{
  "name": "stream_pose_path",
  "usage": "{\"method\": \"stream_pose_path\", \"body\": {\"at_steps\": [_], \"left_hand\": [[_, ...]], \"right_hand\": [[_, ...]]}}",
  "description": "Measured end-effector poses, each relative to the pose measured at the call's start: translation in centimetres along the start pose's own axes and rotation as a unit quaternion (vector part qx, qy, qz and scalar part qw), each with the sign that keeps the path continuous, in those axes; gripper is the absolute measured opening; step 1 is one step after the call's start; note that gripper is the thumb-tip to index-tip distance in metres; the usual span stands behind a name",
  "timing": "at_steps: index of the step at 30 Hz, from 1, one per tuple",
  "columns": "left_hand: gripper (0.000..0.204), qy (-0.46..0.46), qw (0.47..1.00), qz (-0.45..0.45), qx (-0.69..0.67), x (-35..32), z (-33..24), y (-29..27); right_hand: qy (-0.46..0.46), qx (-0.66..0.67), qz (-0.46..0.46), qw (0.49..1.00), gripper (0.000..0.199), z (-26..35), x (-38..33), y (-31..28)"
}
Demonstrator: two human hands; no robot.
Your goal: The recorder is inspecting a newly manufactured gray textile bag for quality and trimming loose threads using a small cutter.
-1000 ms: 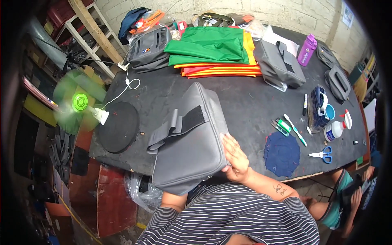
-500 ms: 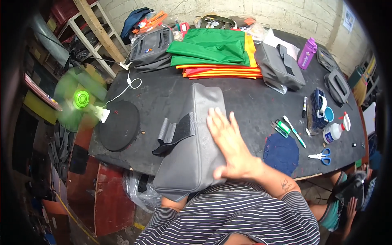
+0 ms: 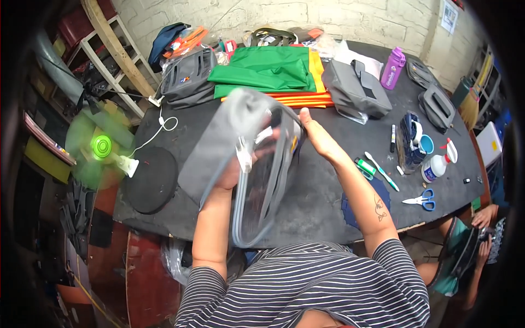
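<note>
A grey bag (image 3: 210,145) with a clear panel and zipped edges is tilted up above the table in front of me, partly smeared by motion. My left hand (image 3: 228,177) reaches into or behind its open side and holds it; the fingers are partly hidden, with some skin showing near the clear panel. At the bag's far right edge, my right hand (image 3: 317,136) grips with the thumb upright and the other fingers mostly hidden behind it. A white zipper pull or tag (image 3: 244,156) hangs on the bag's edge.
Folded green cloth (image 3: 268,68) lies on orange cloth behind the bag. Another grey bag (image 3: 355,90) and a purple bottle (image 3: 392,68) stand right of it. Scissors (image 3: 421,200), a toothbrush (image 3: 383,172) and a spray bottle (image 3: 439,164) lie or stand right. A green fan (image 3: 101,145) spins left.
The bag has been lifted and turned, so its clear, zipped side now shows. My right hand has gone from lying flat on its side to its far edge; my left hand has come into view.
</note>
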State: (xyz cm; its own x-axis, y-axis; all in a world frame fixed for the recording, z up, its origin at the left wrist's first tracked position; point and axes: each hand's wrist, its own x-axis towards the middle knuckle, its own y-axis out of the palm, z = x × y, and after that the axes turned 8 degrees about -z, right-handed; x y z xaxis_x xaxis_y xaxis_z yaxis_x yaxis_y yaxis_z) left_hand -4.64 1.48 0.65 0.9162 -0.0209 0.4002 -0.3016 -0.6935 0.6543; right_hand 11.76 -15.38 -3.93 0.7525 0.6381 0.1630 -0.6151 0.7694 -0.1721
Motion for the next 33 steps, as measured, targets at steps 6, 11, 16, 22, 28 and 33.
{"method": "stream_pose_path", "body": {"at_steps": [6,11,16,22,28,33], "left_hand": [[0.078,0.131,0.981,-0.128,0.067,0.2,0.2,0.8],[0.082,0.176,0.903,0.025,-0.392,0.3,0.3,-0.7],[0.063,0.167,0.980,-0.104,-0.039,-1.5,0.2,2.6],[0.058,-0.024,0.964,-0.184,0.189,-2.2,1.7,4.1],[0.047,-0.007,0.990,-0.131,-0.051,-2.5,2.4,-2.4],[0.049,0.004,0.969,-0.244,-0.045,-2.2,2.2,-3.0]], "right_hand": [[-0.069,-0.031,-0.079,0.994,0.038,-2.0,-2.0,-0.8],[-0.102,0.013,-0.011,0.995,0.042,-2.8,-4.0,-0.8],[-0.097,0.360,0.067,0.926,0.061,-3.0,-5.4,-0.4],[-0.177,0.263,0.010,0.948,0.063,-1.2,-5.3,0.1],[-0.201,0.148,0.003,0.968,0.063,-0.4,-5.9,1.0],[-0.202,0.137,-0.033,0.969,0.070,-1.5,-6.1,2.3]]}}
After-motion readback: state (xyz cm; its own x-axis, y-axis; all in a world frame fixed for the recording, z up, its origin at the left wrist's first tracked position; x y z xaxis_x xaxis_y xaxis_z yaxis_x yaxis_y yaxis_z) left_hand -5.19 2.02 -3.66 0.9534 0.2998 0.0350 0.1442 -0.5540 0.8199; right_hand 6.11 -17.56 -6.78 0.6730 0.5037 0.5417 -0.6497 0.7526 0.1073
